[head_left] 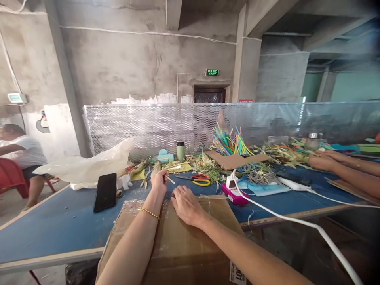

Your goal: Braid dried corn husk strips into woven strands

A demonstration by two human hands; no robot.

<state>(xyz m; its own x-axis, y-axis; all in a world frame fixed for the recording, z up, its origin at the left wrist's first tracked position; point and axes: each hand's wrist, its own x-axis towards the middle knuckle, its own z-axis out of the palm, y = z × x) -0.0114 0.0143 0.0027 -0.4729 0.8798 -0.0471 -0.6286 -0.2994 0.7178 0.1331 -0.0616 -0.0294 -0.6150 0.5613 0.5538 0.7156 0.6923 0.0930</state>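
My left hand point(159, 183) is closed in a pinch on a thin, pale dried plant strip point(170, 180), which sticks out to the right of the fingers. A broader piece of dry husk point(155, 169) shows just beyond that hand. My right hand point(186, 204) lies low over the far part of a taped cardboard box point(184, 245), its fingers bent and close together. The fingertips are hidden, so whatever they may hold cannot be made out. Both forearms extend over the box. Beyond my right hand lie yellow-and-red-handled scissors point(201, 181).
A phone point(105, 192) and white plastic sheeting point(89, 164) are at left. Farther back stand a green bottle point(180, 151) and colourful stems point(230, 142). A white cable point(282, 215) runs from a pink socket block point(234, 194). A co-worker's hands point(329, 160) are at right.
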